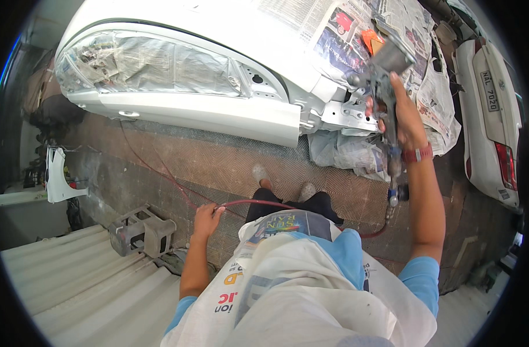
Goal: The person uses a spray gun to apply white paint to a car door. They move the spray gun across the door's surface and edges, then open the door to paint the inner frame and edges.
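With floor (218,153) below left hand (206,220) and car (201,113) ahead, gripping hose (259,202) there and spray gun (383,92) in right hand (408,118).

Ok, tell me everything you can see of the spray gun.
The spray gun is dark grey and looks metallic and worn. A broad grey cup sits at its far end, slightly blurred. The right hand wraps its grip, holding it out ahead, on the person's right, against a backdrop of newspaper. Fittings with blue parts extend from the grip toward the person; a red hose curves away below them. Whether it is spraying cannot be made out.
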`<state>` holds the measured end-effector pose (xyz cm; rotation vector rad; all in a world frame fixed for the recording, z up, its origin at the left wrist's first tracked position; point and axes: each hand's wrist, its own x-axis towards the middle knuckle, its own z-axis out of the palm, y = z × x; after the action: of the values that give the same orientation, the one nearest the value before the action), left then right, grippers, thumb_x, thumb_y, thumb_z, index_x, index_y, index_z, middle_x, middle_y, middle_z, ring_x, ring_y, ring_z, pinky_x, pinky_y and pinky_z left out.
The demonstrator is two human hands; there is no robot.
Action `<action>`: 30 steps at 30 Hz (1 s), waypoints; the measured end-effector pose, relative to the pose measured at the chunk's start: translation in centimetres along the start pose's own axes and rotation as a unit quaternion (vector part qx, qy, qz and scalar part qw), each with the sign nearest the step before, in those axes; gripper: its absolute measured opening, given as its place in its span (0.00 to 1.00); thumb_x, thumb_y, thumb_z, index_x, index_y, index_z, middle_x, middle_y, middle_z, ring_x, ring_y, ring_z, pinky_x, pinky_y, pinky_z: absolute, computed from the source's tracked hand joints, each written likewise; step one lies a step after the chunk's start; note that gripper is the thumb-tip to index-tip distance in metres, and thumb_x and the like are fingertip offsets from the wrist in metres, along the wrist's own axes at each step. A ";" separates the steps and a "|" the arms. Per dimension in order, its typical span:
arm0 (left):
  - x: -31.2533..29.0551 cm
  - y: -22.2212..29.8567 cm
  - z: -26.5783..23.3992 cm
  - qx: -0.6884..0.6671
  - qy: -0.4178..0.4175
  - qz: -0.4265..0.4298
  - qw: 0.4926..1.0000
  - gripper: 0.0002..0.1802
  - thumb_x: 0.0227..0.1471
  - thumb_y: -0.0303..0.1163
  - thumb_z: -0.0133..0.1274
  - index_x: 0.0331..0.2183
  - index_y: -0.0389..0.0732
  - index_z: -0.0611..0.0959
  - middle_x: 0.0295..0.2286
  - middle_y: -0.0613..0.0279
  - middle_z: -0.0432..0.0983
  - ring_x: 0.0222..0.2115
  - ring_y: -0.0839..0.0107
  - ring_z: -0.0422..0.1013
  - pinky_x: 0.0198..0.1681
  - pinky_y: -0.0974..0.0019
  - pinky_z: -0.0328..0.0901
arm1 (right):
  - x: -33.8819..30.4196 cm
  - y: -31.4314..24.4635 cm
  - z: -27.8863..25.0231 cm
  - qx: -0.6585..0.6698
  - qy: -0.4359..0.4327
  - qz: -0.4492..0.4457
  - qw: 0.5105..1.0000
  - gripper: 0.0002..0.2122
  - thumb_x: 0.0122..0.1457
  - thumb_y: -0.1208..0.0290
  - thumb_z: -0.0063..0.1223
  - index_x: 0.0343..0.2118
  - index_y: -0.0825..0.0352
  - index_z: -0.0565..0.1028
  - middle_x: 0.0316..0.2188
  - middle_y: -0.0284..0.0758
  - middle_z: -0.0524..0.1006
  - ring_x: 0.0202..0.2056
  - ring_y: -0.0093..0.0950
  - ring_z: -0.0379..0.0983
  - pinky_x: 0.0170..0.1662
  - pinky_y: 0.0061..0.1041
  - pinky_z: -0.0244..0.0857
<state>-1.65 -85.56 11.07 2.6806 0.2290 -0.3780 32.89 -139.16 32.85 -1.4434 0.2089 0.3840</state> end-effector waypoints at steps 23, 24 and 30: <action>-12.0 -20.0 -13.8 -0.123 0.214 -0.225 0.943 0.27 0.66 0.52 0.57 0.29 0.36 0.77 0.22 0.50 0.71 0.24 0.51 0.69 0.30 0.52 0.63 | 3.6 -17.4 32.3 -0.092 0.058 -0.301 0.947 0.34 0.75 0.37 0.34 0.56 0.69 0.76 0.35 0.40 0.86 0.36 0.29 0.85 0.28 0.23 0.69; -12.5 -21.4 -15.5 -0.142 0.226 -0.208 0.941 0.27 0.66 0.52 0.57 0.28 0.36 0.76 0.21 0.51 0.69 0.23 0.52 0.67 0.29 0.53 0.62 | 5.1 -19.0 34.2 -0.105 0.099 -0.296 0.944 0.34 0.74 0.37 0.34 0.54 0.69 0.76 0.35 0.39 0.86 0.34 0.29 0.86 0.28 0.24 0.70; -14.7 -29.4 -24.7 -0.141 0.258 -0.139 0.945 0.23 0.64 0.47 0.62 0.28 0.36 0.78 0.18 0.53 0.67 0.19 0.55 0.65 0.26 0.55 0.60 | 11.2 -24.9 42.2 -0.213 0.230 -0.224 0.923 0.33 0.74 0.38 0.35 0.53 0.69 0.76 0.32 0.41 0.85 0.29 0.34 0.85 0.27 0.28 0.72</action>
<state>-16.38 -50.05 25.74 2.4109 0.7611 0.2739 48.80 -97.99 56.87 -1.9439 0.1694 -0.3154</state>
